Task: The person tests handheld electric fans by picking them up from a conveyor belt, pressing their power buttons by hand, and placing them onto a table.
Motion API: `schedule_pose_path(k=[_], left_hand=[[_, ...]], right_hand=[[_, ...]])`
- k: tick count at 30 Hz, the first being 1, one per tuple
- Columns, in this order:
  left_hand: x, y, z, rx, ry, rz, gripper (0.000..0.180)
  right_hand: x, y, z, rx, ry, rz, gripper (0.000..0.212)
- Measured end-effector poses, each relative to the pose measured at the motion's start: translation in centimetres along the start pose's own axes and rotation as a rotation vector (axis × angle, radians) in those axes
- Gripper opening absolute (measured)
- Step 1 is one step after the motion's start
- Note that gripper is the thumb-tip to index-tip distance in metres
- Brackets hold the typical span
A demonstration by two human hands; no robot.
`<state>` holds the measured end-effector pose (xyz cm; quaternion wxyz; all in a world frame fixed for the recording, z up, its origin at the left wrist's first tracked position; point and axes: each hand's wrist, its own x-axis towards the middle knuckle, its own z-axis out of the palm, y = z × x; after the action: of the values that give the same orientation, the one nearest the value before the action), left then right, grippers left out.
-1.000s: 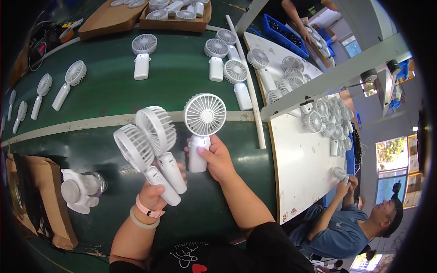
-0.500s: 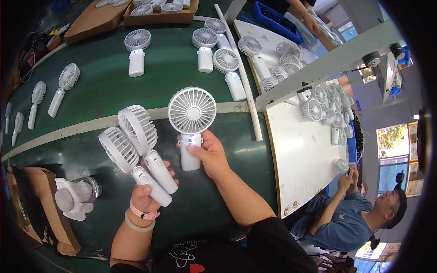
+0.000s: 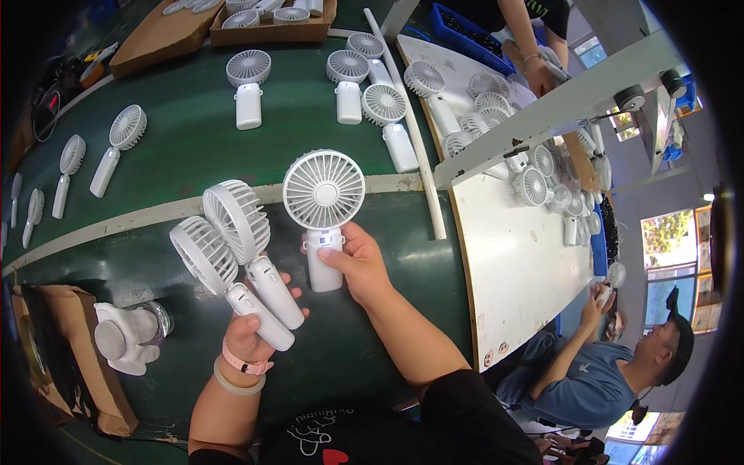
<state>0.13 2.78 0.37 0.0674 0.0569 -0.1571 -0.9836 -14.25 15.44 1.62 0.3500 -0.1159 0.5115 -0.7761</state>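
My left hand [image 3: 245,332] is closed around the handles of two white handheld fans, one fan [image 3: 262,319] in front of the other fan [image 3: 277,293]; their round grilles overlap and tilt to the upper left. In my right hand [image 3: 361,263] is a third white handheld fan [image 3: 324,194], held upright with its grille facing me and my thumb on the front of its handle. The lower part of its handle is visible below my thumb. Both hands are above the dark green worktop [image 3: 364,372]. Past them, several similar fans, including one fan [image 3: 248,93], lie on a green belt [image 3: 186,147].
A pale rail [image 3: 139,221] separates worktop and belt. A white rod [image 3: 418,147] lies across the right side. Many fans crowd a white table [image 3: 519,271] under a metal beam [image 3: 558,108]. At left are a cardboard box [image 3: 101,364] and white-wrapped jar [image 3: 128,337]. A co-worker [image 3: 597,380] sits right.
The fans on the left and middle of the belt have shifted right. My hands and their fans are nearly still. At right, the co-worker's fan has moved outward; another person's arm reaches in farther.
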Motion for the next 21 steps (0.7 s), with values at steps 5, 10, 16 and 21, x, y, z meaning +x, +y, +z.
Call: schedule_pose_path(k=[5,10,16,21], left_hand=[[-0.1,0.2,-0.6,-0.008,-0.022,-0.004,0.081],[0.2,-0.1,0.3,0.101,0.043,0.055,0.081],[0.3,0.2,1.3,0.096,0.003,0.014,0.086],[0.2,0.3,2.4,0.106,-0.064,0.001,0.102]], right_hand=[[0.4,0.1,0.2,0.065,-0.031,0.082,0.041],[0.1,1.2,0.2,-0.1,-0.16,0.013,0.069],[-0.2,0.2,1.3,-0.111,-0.259,0.037,0.079],[-0.6,0.0,1.6,-0.346,-0.209,-0.028,0.085]])
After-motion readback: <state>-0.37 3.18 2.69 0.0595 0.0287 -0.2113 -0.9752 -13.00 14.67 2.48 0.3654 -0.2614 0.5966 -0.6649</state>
